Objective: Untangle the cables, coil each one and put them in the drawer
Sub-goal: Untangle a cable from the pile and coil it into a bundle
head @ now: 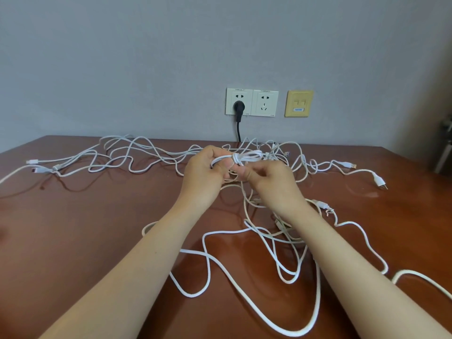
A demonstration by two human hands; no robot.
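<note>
Several white cables lie tangled across the brown table. My left hand grips a small bundled coil of white cable, which has a wrap knotted round its middle. My right hand pinches the same coil from below with thumb and fingers, just right of the knot. Both hands hold it above the table's middle. A thicker white cable loops over the near table between my forearms. No drawer is in view.
A white plug end lies at the right, and small connectors lie at the far left. Wall sockets sit behind the table, one with a black plug. A yellow data socket is beside them.
</note>
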